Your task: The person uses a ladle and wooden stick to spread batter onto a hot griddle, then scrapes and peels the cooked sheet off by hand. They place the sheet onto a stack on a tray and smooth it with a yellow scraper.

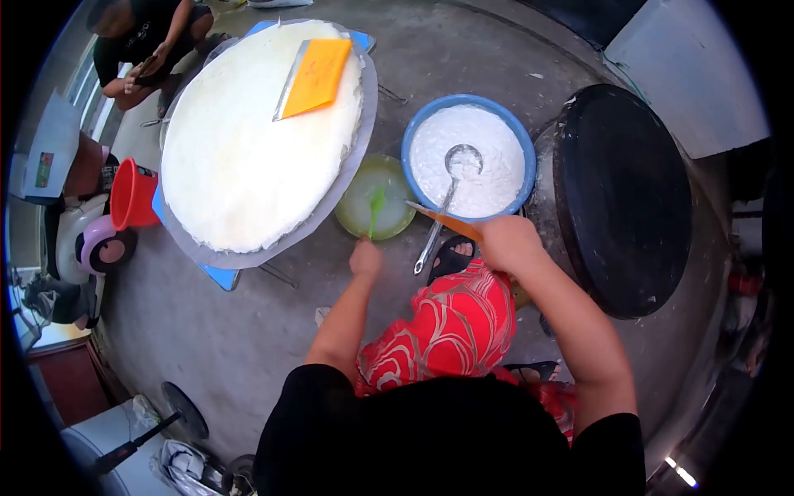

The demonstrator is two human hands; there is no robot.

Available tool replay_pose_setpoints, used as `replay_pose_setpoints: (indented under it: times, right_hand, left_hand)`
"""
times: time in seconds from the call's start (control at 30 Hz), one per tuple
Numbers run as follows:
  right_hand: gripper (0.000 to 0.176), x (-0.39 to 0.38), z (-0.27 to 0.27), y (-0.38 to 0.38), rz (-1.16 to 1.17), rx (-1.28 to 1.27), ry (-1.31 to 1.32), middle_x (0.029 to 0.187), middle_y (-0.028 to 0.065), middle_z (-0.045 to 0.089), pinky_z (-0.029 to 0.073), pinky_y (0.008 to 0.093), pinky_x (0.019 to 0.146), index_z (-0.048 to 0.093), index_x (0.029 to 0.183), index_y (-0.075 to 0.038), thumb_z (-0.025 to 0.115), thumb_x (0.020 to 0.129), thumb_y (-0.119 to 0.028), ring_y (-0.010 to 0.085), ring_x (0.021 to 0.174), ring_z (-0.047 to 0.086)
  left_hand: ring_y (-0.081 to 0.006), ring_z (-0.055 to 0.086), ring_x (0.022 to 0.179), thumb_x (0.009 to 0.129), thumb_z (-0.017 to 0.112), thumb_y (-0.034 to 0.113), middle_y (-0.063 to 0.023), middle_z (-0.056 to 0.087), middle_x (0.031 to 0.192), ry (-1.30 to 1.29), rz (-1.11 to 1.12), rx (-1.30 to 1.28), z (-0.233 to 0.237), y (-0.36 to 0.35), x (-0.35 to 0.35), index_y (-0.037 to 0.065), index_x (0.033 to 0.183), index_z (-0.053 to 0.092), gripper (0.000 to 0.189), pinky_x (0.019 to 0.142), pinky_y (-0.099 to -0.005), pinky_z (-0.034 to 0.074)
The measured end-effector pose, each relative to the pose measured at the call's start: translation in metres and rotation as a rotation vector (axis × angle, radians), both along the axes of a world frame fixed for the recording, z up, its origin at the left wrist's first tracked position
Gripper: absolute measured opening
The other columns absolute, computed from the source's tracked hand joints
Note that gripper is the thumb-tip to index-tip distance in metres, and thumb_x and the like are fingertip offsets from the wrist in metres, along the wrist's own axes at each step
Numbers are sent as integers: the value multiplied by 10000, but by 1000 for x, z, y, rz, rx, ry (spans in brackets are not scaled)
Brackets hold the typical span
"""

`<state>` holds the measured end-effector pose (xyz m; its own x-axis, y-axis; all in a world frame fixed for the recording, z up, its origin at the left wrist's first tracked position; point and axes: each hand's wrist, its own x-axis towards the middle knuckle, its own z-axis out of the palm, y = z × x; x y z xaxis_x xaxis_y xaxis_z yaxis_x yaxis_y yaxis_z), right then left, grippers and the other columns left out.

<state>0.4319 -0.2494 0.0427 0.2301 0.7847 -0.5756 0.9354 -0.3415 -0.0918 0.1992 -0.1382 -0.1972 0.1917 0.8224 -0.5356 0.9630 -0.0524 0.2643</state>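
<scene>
My left hand [366, 258] is closed around the thin handle of a bright green utensil [376, 202]. Its wider head dips into cloudy liquid in a yellow-green bowl [343, 217]. In my right hand [511, 241] is an orange scraper [451, 221], turned edge-on, its pale tip pointing left at the near rim of a blue basin [407, 157]. White batter fills that basin, and a metal ladle [433, 234] rests in it with the handle over the rim. A second orange scraper [318, 76] lies flat on a broad round stack of thin white sheets [252, 149].
Close on the right stands a large round black griddle [624, 202]. The stack sits on a blue stand [222, 277] at left, beside a red bucket [134, 194]. Another person [149, 50] crouches at upper left. A white panel [686, 74] stands at upper right.
</scene>
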Motion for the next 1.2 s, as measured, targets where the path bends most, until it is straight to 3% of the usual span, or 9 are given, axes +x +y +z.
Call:
replay_pose_setpoints:
  times: [0.1, 0.2, 0.3, 0.47, 0.6, 0.77, 0.83, 1.07, 1.2]
  right_hand:
    - [281, 3, -46, 19, -140, 64, 128, 864, 124, 624, 474, 387, 697, 637, 961, -161, 525, 703, -162, 270, 810, 603]
    - [308, 0, -48, 31, -347, 12, 330, 908, 121, 620, 470, 379, 735, 628, 993, -192, 516, 706, -178, 272, 846, 596]
    - [349, -6, -76, 32, -303, 50, 319, 935, 114, 615, 463, 364, 765, 602, 1047, -233, 524, 709, -196, 271, 876, 587]
    - [382, -4, -88, 18, -316, -5, 356, 961, 116, 607, 454, 353, 784, 581, 1085, -205, 554, 704, -218, 274, 888, 580]
    - [405, 2, -83, 10, -259, 85, 349, 986, 124, 599, 450, 354, 786, 578, 1089, -177, 592, 688, -231, 272, 884, 582]
    - [489, -8, -75, 18, -22, 50, 194, 899, 156, 591, 461, 380, 729, 503, 1166, -200, 636, 696, -213, 309, 838, 578]
    - [491, -13, -84, 15, 136, 243, 32, 844, 159, 545, 460, 407, 700, 487, 1169, -240, 639, 703, -206, 317, 808, 564]
    - [400, -13, -38, -4, -18, 110, 82, 838, 155, 522, 464, 408, 686, 503, 1147, -280, 557, 763, -181, 296, 790, 559]
    - [361, -4, -27, -25, -104, 142, 18, 815, 152, 529, 459, 399, 667, 525, 1129, -267, 500, 789, -147, 306, 771, 562]
  left_hand:
    - [-361, 558, 879, 819, 477, 256, -230, 582, 909, -395, 241, -100, -22, 3, -19, 17, 976, 580, 305, 764, -417, 446]
    - [-380, 547, 868, 840, 453, 253, -248, 575, 864, -521, 235, -74, 42, -32, -21, -25, 841, 601, 315, 748, -427, 437]
    - [-404, 548, 828, 845, 450, 254, -248, 574, 835, -628, 116, 68, 38, -52, -25, -20, 846, 599, 311, 709, -434, 434]
    - [-398, 561, 794, 846, 441, 237, -227, 588, 805, -460, 210, 69, -27, -2, -23, -5, 874, 603, 293, 687, -442, 438]
    - [-398, 560, 788, 843, 444, 233, -226, 588, 811, -373, 412, 54, -26, 22, -19, -2, 879, 600, 285, 685, -442, 437]
    - [-337, 585, 754, 846, 457, 235, -217, 595, 786, -637, 262, 110, 5, -25, -19, 5, 827, 617, 282, 688, -364, 440]
    - [-335, 588, 761, 846, 459, 232, -217, 595, 790, -573, 243, 92, 0, -28, -14, 7, 824, 619, 277, 691, -361, 443]
    - [-385, 556, 816, 819, 476, 290, -207, 592, 822, -371, 346, 63, -19, 12, -11, 47, 869, 623, 288, 706, -407, 441]
    - [-381, 560, 817, 818, 488, 290, -210, 589, 811, -288, 333, 121, 22, 10, -10, 44, 874, 619, 284, 691, -407, 441]
